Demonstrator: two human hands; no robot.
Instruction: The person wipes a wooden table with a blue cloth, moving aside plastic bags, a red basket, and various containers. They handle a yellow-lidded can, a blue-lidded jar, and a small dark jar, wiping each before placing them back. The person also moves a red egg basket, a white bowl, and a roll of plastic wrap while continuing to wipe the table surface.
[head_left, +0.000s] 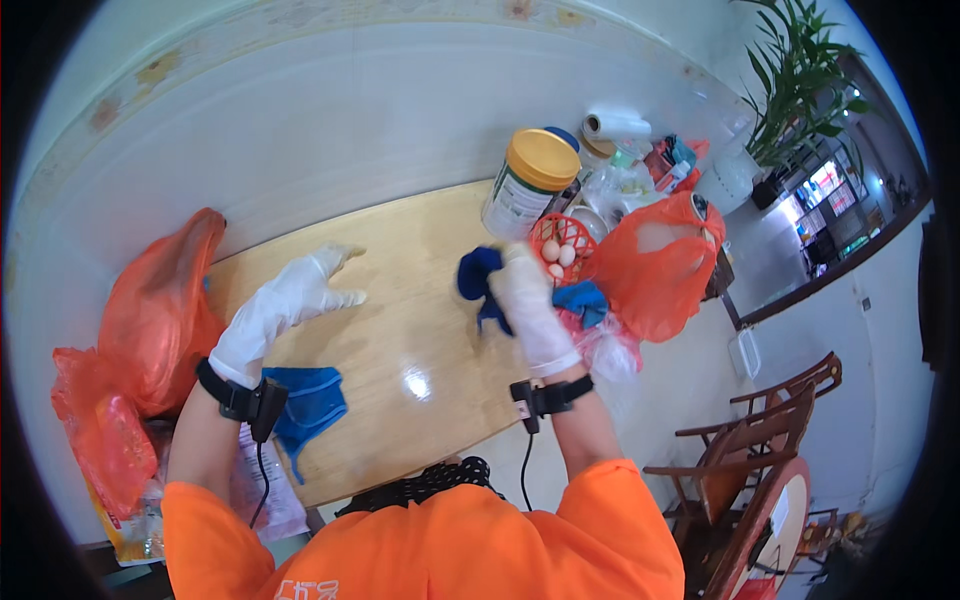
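White gloves cover both hands. My left hand (319, 281) is over the left part of the wooden table (405, 330), thumb and fingers apart, holding nothing. My right hand (517, 281), somewhat blurred, grips a dark blue cloth item (480, 275) that hangs below the fingers. Just right of it, a red plastic basket (534, 238) holds several eggs (567, 255). A blue cloth (583, 302) lies below the basket. Near my left wrist, a flat blue cloth piece with a strap (311, 397) rests on the table's front left part.
A tub with a gold lid (544, 159), jars and a roll of clear film (616, 126) stand at the back right. Red plastic bags (652, 262) bulge at the right, others (157, 307) at the left edge. Wooden chairs (772, 420) and a potted plant (731, 178) are further right.
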